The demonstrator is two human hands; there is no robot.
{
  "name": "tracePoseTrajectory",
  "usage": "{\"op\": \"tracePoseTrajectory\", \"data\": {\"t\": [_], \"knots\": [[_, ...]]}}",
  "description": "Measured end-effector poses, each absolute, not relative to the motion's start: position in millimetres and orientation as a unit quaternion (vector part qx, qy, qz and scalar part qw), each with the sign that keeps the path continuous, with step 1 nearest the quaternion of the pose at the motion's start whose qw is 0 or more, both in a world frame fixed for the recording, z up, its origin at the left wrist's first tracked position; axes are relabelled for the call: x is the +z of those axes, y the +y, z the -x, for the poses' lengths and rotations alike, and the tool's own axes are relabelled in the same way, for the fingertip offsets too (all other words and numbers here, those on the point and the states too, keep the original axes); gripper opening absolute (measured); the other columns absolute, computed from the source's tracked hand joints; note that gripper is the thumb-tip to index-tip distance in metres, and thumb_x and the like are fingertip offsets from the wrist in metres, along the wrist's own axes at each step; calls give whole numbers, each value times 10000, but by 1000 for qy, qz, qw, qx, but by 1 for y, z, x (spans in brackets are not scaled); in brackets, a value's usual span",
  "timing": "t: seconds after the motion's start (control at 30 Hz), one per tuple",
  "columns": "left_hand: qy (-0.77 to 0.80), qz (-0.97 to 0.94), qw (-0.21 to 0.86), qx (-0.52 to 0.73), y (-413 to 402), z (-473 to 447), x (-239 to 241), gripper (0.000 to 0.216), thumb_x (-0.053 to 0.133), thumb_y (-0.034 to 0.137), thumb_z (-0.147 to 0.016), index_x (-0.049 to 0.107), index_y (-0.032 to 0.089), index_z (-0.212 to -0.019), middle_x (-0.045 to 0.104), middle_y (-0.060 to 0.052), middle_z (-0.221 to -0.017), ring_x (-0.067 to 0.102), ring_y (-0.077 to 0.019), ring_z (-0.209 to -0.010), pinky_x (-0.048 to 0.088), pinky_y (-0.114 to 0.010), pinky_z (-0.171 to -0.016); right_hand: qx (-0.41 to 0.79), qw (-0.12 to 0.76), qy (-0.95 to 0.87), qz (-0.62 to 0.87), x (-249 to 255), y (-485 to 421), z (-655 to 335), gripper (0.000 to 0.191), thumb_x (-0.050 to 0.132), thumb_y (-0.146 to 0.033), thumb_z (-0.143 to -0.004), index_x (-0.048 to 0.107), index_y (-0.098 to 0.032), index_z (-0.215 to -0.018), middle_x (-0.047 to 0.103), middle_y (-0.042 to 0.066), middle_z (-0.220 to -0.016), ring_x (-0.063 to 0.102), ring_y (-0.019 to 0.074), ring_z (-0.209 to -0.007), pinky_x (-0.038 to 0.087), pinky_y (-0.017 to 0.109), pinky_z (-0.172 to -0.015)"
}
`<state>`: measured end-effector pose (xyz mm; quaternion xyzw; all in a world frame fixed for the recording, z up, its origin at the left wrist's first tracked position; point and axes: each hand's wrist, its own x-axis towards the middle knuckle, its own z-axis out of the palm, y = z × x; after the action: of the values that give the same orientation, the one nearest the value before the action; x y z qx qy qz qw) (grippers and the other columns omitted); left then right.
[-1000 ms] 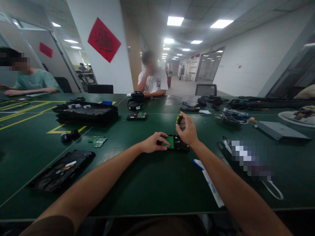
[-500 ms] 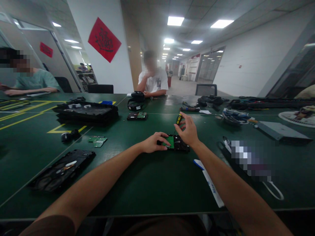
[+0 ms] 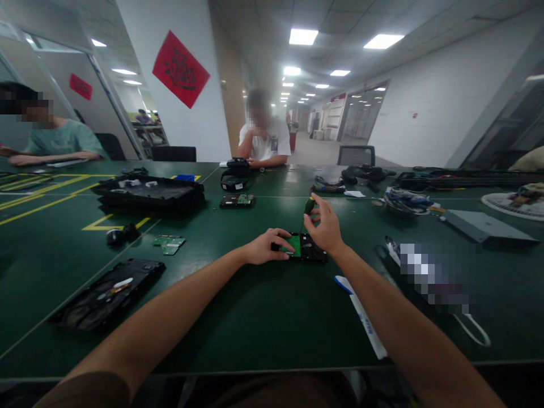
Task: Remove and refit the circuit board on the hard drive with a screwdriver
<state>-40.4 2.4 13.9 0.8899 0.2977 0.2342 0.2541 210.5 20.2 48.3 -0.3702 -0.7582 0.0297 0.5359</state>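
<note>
A black hard drive (image 3: 315, 249) with a green circuit board (image 3: 292, 244) lies flat on the table in front of me. My left hand (image 3: 268, 247) grips its left end, with the fingers over the board and the thumb along the near edge. Between the fingertips of my right hand (image 3: 325, 225) is a screwdriver (image 3: 309, 206) with a dark green and yellow handle. It stands nearly upright, its thin shaft pointing down at the drive by the board's edge. Exactly where the tip rests is too small to tell.
Another hard drive (image 3: 237, 200) lies farther off. To the left are loose green boards (image 3: 170, 243), a black casing (image 3: 108, 294) and stacked black trays (image 3: 148, 195). On the right are a grey metal box (image 3: 488, 226), cables (image 3: 406, 199) and a white strip (image 3: 369, 326). A person (image 3: 266, 139) sits opposite.
The screwdriver handle has turned a little in my right fingers, showing more green and less yellow. My left hand and the hard drive have stayed in place.
</note>
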Motion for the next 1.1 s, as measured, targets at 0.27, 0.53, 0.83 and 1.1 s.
{"op": "tracePoseTrajectory", "data": {"t": [0.27,0.53,0.83,1.1], "knots": [[302,-886,260,235,1,40,15,275,811,394,-867,799,341,-1137,549,-59,-1450,492,-294,-1364,336,-498,-1190,24,540,-754,373,47,20,-210,620,613,-268,-928,417,-273,-1516,578,141,-1336,698,226,-923,662,392,-722],[289,-892,250,241,-1,39,18,266,803,384,-878,797,326,-1137,557,-71,-1447,510,-294,-1353,328,-509,-1184,14,533,-756,381,49,19,-211,593,638,-292,-921,448,-261,-1482,572,138,-1292,679,209,-862,640,356,-628],[300,-888,255,239,-2,39,18,278,800,406,-878,798,328,-1144,570,-75,-1432,512,-301,-1351,332,-516,-1187,11,527,-757,386,48,21,-210,616,652,-305,-913,443,-289,-1492,584,125,-1253,667,241,-899,649,412,-678],[293,-892,254,233,-1,40,16,283,782,401,-895,787,355,-1174,540,-60,-1464,492,-295,-1370,341,-499,-1188,32,528,-756,386,47,22,-210,642,596,-239,-925,388,-300,-1529,571,130,-1357,672,250,-961,645,399,-705]]}}
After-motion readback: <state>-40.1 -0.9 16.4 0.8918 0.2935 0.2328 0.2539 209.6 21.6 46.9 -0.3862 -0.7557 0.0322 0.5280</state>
